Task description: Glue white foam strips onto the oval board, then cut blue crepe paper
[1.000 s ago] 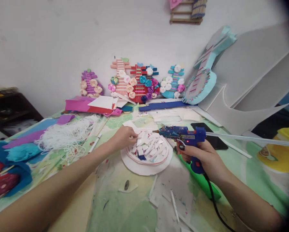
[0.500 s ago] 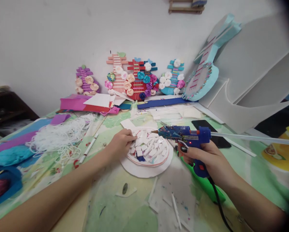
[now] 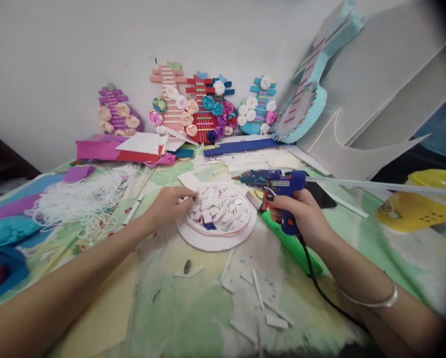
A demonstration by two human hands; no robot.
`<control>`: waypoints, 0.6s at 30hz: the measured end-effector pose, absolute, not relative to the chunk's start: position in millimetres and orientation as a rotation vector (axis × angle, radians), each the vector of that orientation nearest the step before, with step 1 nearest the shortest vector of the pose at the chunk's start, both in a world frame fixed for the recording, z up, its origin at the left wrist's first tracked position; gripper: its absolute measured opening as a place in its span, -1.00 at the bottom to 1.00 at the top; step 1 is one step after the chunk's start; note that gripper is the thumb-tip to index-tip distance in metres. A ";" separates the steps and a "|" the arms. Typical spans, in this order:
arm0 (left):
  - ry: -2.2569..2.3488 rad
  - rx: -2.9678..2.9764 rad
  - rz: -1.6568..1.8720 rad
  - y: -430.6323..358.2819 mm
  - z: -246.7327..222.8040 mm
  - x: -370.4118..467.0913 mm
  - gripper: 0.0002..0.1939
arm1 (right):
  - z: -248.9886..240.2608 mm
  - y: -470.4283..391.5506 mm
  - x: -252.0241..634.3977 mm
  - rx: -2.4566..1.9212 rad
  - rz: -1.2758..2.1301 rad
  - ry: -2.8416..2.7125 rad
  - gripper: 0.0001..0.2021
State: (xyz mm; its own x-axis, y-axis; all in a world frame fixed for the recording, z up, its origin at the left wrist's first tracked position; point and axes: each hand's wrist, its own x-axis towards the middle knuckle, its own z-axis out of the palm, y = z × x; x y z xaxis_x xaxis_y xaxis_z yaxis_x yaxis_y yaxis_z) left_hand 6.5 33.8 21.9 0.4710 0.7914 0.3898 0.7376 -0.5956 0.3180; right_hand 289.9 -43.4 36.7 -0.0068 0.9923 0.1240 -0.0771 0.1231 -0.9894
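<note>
Gripping glue gun in curled right hand, with near-pinched left hand at disc, hold unclear, aim nozzle clear of both.

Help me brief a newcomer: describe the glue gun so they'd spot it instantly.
On the green-patterned table, find the round white piece. Right of it, the right hand holds the glue gun: blue, trailing a black cord, unlike the bright green object below.
</note>
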 end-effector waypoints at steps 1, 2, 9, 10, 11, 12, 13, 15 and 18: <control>1.387 2.587 0.867 29.0 24.6 6.7 -0.74 | 36.9 -41.9 290.5 -1.048 1.149 -1.221 -0.90; 1.379 2.600 0.963 21.5 27.3 8.9 -0.76 | 37.2 -40.5 291.0 -1.043 1.136 -1.226 -0.90; 0.341 2.774 0.626 -61.5 33.8 58.7 -0.72 | 35.3 -34.6 294.1 -1.024 1.082 -1.263 -0.89; 0.274 2.790 0.553 -68.4 32.1 65.2 -0.69 | 34.4 -34.0 294.2 -1.011 1.078 -1.270 -0.89; 0.234 2.806 0.491 -72.7 30.0 70.5 -0.66 | 33.6 -33.5 294.3 -0.999 1.072 -1.277 -0.89; 0.214 2.820 0.437 -74.6 27.7 74.8 -0.64 | 33.0 -32.9 294.2 -0.991 1.068 -1.286 -0.89; 0.204 2.831 0.399 -74.6 25.3 78.2 -0.64 | 32.4 -32.4 294.1 -0.988 1.065 -1.294 -0.89; 0.183 2.846 0.363 -71.3 21.0 83.2 -0.67 | 31.8 -31.8 293.7 -0.992 1.068 -1.299 -0.89; 0.184 2.866 0.360 -66.0 18.2 88.8 -0.74 | 32.1 -32.2 293.0 -1.011 1.070 -1.295 -0.88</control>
